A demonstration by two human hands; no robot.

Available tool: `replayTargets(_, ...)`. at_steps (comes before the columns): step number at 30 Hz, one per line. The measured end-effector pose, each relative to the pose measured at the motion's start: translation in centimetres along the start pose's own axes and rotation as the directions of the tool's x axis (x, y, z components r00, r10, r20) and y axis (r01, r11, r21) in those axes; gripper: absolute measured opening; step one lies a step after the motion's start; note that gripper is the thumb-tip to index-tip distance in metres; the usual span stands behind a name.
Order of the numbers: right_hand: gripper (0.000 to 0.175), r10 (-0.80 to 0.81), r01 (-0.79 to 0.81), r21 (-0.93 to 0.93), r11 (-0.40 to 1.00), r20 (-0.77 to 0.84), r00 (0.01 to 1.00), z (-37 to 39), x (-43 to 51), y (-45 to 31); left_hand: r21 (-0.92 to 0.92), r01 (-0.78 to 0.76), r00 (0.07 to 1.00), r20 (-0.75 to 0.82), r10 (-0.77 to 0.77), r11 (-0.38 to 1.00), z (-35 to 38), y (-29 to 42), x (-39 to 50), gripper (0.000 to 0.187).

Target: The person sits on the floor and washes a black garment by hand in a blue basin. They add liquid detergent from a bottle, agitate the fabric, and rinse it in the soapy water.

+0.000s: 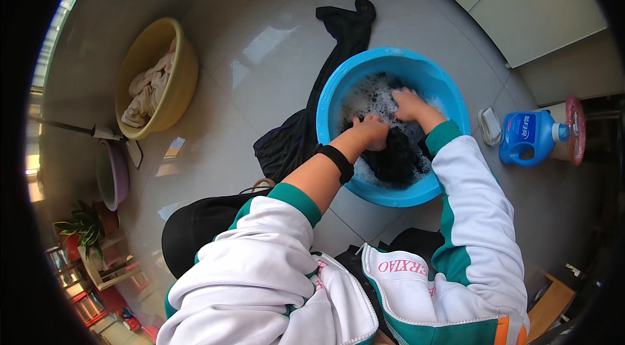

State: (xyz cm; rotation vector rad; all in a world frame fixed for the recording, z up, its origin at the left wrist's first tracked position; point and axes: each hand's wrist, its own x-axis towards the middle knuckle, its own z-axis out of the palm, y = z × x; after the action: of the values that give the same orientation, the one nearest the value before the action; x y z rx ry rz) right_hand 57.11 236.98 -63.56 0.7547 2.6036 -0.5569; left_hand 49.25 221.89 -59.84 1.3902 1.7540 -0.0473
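Observation:
A blue plastic basin on the tiled floor holds foamy water and a soaked black garment. My left hand rests on the black cloth, its fingertips partly hidden in the suds; whether it grips the cloth does not show. At the right of the basin, my right hand dips its fingers into the foam, and what they touch is hidden. Outside the basin, a long black garment lies spread on the floor, running along the basin's left side.
A yellow basin with pale cloth stands at the left, near a purple basin. To the right are a white brush-like object, a blue detergent bottle and a pink-rimmed item. White cabinets stand beyond.

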Motion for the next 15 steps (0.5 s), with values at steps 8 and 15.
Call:
replayTargets(8,0.031,0.058,0.112,0.439,0.892,-0.356,0.933,-3.2,-4.5,-0.5,-0.269,0.048,0.975,-0.195,-0.103,0.962,-1.7,-0.8,0.5,0.047)
replayTargets(15,0.027,-0.001,0.251,0.422,0.871,-0.511,0.86,-10.6,-10.8,-4.7,-0.414,0.186,0.906,-0.279,-0.319,0.891,-3.2,-2.0,0.3,0.057)
